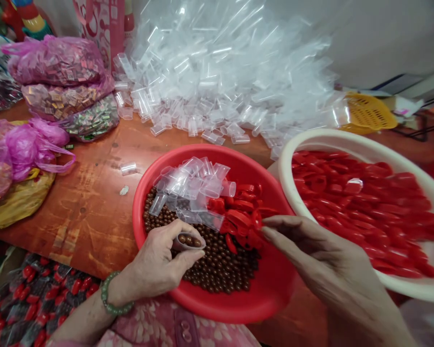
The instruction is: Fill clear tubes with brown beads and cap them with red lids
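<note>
My left hand (166, 255) is closed round a clear plastic tube (189, 241) with brown chocolate balls showing at its open end. It is over a red basin (267, 299) that holds many loose chocolate balls (220, 274), a heap of empty clear tubes (193, 180) and a pile of red plastic caps (238, 212). At the right of that pile, my right hand (318, 255) pinches a red cap (256, 218) between thumb and fingers.
A cream basin (289, 168) full of red caps stands right. Behind lies a large heap of clear tubes (217, 72). Bags of small wrapped pieces (65, 101) sit left. One loose tube (128, 168) lies on the table (94, 212). Filled, red-capped tubes (39, 299) lie lower left.
</note>
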A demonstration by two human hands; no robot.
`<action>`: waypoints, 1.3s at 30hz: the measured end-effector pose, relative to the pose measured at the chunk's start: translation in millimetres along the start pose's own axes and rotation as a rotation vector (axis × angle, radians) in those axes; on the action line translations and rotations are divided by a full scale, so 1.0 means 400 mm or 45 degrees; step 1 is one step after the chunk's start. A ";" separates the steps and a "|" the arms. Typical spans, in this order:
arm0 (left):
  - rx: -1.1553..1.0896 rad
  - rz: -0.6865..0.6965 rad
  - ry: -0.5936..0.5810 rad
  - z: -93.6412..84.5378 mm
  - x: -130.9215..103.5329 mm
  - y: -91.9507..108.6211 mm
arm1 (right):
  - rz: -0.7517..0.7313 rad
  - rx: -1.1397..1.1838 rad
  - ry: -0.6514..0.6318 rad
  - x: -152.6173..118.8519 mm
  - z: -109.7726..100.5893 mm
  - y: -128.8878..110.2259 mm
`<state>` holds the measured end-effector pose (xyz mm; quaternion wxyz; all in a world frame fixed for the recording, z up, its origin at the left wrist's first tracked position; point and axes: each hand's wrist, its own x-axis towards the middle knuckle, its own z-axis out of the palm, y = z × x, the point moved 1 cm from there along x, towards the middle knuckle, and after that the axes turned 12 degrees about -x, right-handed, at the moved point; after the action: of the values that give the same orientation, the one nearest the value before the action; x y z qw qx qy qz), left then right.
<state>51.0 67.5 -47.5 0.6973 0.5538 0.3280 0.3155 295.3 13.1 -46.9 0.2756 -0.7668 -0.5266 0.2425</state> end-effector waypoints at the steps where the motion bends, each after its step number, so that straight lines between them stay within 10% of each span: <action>1: -0.002 0.025 0.028 0.004 0.002 -0.001 | 0.051 0.106 -0.032 -0.005 0.006 -0.010; 7: 0.068 0.323 0.176 0.014 0.003 -0.009 | 0.186 0.551 -0.430 -0.012 0.053 -0.075; 14: 0.088 0.272 0.270 0.006 -0.004 -0.015 | 0.261 0.870 -0.625 -0.028 0.077 -0.084; 28: 0.186 0.285 0.046 0.013 -0.008 -0.001 | -0.771 0.299 0.158 -0.069 0.111 -0.146; 39: 0.145 0.130 -0.063 0.005 0.004 -0.005 | -0.583 0.366 0.151 -0.051 0.111 -0.145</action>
<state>53.5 67.4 -49.2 0.6554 0.6163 0.2995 0.3177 220.0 18.3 -38.1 0.4595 -0.5936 -0.6294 0.2009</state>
